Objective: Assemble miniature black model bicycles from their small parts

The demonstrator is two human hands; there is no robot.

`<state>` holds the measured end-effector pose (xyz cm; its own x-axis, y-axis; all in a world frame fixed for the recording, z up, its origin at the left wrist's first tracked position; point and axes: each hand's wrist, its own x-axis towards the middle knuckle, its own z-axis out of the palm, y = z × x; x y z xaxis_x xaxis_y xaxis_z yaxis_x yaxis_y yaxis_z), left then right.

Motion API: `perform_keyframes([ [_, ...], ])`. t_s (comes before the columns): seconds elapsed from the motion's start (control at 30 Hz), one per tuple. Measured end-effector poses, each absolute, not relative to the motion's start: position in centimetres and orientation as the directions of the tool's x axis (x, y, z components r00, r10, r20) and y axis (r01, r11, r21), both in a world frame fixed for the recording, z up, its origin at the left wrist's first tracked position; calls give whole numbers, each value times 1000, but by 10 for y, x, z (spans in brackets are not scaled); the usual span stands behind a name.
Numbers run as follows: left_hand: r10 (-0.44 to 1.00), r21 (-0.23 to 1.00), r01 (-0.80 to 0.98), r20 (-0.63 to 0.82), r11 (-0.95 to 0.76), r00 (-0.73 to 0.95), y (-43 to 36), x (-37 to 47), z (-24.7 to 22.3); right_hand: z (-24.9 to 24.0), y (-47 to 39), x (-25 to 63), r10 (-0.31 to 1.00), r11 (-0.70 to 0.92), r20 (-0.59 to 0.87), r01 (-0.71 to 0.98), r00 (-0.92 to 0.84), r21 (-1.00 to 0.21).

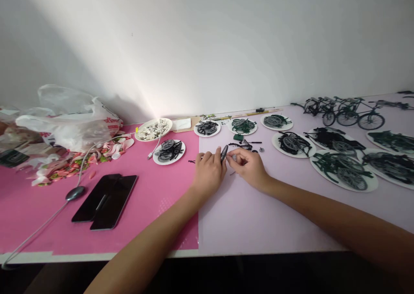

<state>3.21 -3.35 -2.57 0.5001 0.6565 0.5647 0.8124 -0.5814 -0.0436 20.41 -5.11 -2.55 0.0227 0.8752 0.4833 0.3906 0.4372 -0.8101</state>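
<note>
Over the middle of the table, my left hand [210,170] is closed on a small dark toy bicycle wheel [224,153], which I see nearly edge-on. Close beside it, on the right, my right hand [248,167] is pinched with its fingertips at the wheel. A greyish bit shows between those fingers, too small to name. Just beyond my hands lie black toy bicycle parts [244,145], a small green piece [238,137] and a small grey piece [261,149]. Another thin black part [192,161] pokes out left of my left hand.
Plates of bicycle parts [207,134] line the back, with several more plates [371,185] at right. Assembled toy bicycles [349,115] stand behind those. Leftward are a plate of parts [155,158], a bowl of white pieces [138,135], two dark phones [113,207], a cable [84,158] and plastic bags [77,128].
</note>
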Motion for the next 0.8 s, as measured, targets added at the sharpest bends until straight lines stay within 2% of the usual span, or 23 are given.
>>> perform_keyframes([
  [0.07, 662, -35, 811, 558, -584, 501, -34, 32, -26, -29, -49, 206, 830, 483, 558, 480, 15, -732],
  [0.17, 661, -31, 811, 561, -585, 498, -34, 32, -26, -32, -48, 206, 808, 499, 588, 515, 12, -697],
  [0.7, 667, -11, 808, 559, -588, 493, -33, 33, -28, -33, -49, 204, 793, 516, 610, 514, 16, -685],
  [0.8, 663, -17, 816, 573, -578, 481, -32, 33, -30, -30, -52, 202, 825, 482, 564, 477, 34, -735],
])
